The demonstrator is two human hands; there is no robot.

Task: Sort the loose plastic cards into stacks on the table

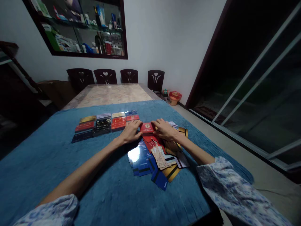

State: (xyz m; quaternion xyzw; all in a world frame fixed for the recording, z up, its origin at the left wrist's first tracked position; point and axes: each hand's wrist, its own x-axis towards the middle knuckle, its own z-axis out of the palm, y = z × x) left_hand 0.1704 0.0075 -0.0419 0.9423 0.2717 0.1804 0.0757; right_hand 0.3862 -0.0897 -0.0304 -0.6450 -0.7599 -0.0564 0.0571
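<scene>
Between my two hands is a red card (147, 127) with a pale round emblem, perhaps the top one of a small stack. My left hand (130, 131) grips its left edge, thumb at the front and fingers behind. On its right edge the fingers of my right hand (164, 129) are closed. Below and right of it spreads a loose pile of cards: blue cards (144, 161), more red cards (151, 145), cream cards (159, 156) and gold cards (172, 172). Left of my left hand, several neat card stacks (101, 126) stand in rows.
A blue cloth (105, 185) covers the near part of the table; its far part shows a bare stone top (115, 92). Dark chairs (129, 76) line the far end. Glass shelves (82, 25) hang in the wall, and a dark sliding door (254, 78) stands at right.
</scene>
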